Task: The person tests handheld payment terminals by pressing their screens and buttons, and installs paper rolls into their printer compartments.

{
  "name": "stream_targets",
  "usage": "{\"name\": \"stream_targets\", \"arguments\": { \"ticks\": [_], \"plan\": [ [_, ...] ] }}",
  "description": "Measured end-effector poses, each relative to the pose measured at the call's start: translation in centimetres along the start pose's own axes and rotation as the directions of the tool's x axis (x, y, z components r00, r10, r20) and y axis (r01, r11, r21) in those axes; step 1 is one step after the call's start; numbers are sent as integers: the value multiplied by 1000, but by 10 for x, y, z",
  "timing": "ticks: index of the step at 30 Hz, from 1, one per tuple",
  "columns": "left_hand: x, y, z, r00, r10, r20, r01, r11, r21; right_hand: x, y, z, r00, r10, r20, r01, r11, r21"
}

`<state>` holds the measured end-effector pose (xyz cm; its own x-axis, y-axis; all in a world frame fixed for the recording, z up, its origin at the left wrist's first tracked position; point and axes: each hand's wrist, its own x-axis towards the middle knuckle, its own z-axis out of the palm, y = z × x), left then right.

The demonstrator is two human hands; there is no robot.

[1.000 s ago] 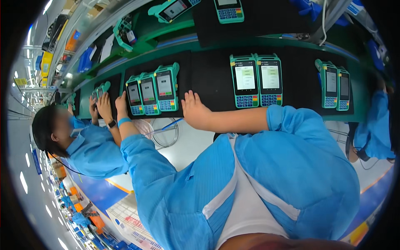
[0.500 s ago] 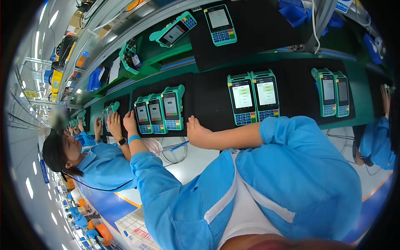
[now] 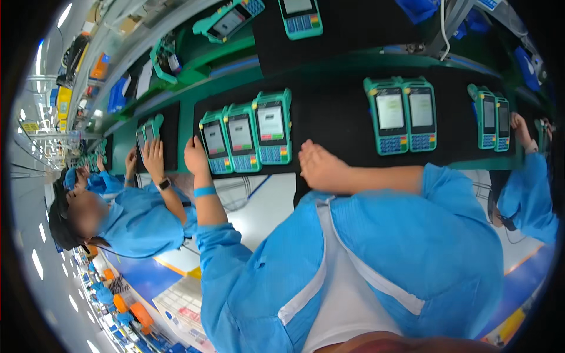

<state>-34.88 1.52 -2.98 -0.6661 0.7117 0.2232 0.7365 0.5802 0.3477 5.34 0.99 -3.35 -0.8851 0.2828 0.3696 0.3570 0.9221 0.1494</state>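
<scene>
Three teal payment terminals (image 3: 246, 137) with lit screens lie side by side on the black conveyor belt (image 3: 335, 112). My left hand (image 3: 197, 156), with a blue wristband, rests with curled fingers against the left edge of the leftmost terminal (image 3: 214, 145). Whether it grips the terminal does not show. My right hand (image 3: 319, 168) lies flat on the belt just right of the three terminals, holding nothing. A pair of teal terminals (image 3: 405, 113) sits further right on the belt.
A co-worker in a blue coat (image 3: 126, 220) at my left has both hands at another pair of terminals (image 3: 147, 132). A sleeve (image 3: 527, 194) reaches in at the right near a further pair (image 3: 493, 116). More terminals (image 3: 297, 16) lie on the upper green shelf.
The view has shifted down and to the right. Both my hands stay in about the same place beside the three terminals.
</scene>
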Motion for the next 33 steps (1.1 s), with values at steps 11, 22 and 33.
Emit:
{"name": "stream_targets", "arguments": {
  "ticks": [11,22,33],
  "plan": [
    [-28,58,23,1000,8,28,-7,1000,-29,-40,28,-24,963,188,193,-208,974,87],
    [-32,38,14,982,113,-151,-177,831,-528,46,127,-62,810,548,-210,-468,819,333],
    [-22,36,-3,994,-38,-105,-57,636,-769,166,298,-20,802,552,-229,-474,820,321]
  ]
}}
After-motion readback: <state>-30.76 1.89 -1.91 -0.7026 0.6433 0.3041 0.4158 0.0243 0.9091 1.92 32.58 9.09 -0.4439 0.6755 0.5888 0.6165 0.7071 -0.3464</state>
